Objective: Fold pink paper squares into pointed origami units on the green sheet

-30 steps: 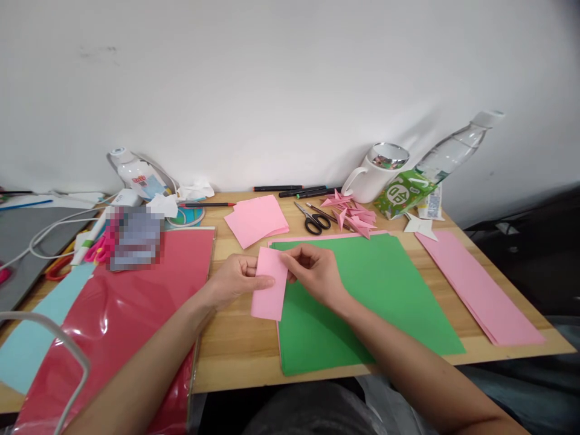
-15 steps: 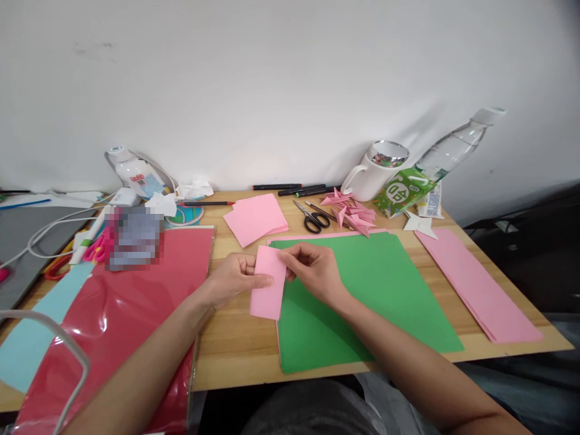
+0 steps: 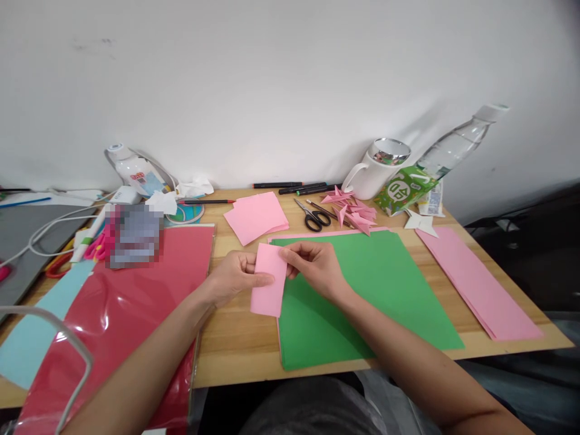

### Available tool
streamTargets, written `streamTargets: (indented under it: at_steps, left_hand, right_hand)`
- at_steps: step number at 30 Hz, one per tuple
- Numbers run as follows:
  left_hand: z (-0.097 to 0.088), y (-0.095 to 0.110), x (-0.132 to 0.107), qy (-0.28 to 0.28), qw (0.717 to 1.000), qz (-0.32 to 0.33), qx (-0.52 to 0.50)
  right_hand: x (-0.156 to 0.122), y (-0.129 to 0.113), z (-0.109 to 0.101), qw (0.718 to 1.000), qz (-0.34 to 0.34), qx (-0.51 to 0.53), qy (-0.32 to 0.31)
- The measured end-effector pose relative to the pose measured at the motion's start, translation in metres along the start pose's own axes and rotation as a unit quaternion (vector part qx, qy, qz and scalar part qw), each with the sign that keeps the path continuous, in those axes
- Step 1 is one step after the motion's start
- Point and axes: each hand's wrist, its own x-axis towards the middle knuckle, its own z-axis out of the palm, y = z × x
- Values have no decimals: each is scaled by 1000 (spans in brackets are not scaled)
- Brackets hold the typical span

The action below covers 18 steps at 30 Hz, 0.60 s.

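Note:
A folded piece of pink paper [image 3: 268,293], a narrow upright rectangle, is held above the desk between both hands. My left hand [image 3: 233,279] pinches its left side, thumb flat across the front and fingers behind. At the upper right edge my right hand [image 3: 312,266] grips it between thumb and fingers; some of those fingertips are hidden. Under and right of the right hand lies a stack of green paper [image 3: 371,302]. Pink square sheets [image 3: 257,217] rest just beyond the hands, beside black-handled scissors [image 3: 313,219].
Folded pink paper pieces [image 3: 356,212] are heaped near a white mug [image 3: 378,172], a green carton [image 3: 401,190] and a tilted bottle [image 3: 462,145]. Pink strips [image 3: 480,284] lie right. A red plastic-covered sheet [image 3: 149,314] and a white cable [image 3: 81,356] are at left.
Both hands keep their grip on the pink paper, which looks almost unmoved. The right fingertips have shifted very slightly along its upper right edge.

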Motion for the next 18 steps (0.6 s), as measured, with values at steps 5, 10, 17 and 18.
streamTargets:
  at_steps: [5,10,17,18]
  left_hand:
    - [0,-1,0,-2,1000,5,9]
    - [-2,-2,1,-6,1000,7,11]
    - [0,0,0,-9,1000,12,18]
    - [0,0,0,-8,1000,12,19]
  right_hand:
    - [0,0,0,1000,1,6,-6]
    - [1,0,0,1000,4,11,-5]
    - [1,-1,-1,1000,14,14,3]
    - [1,-1,-1,1000,14,12,4]
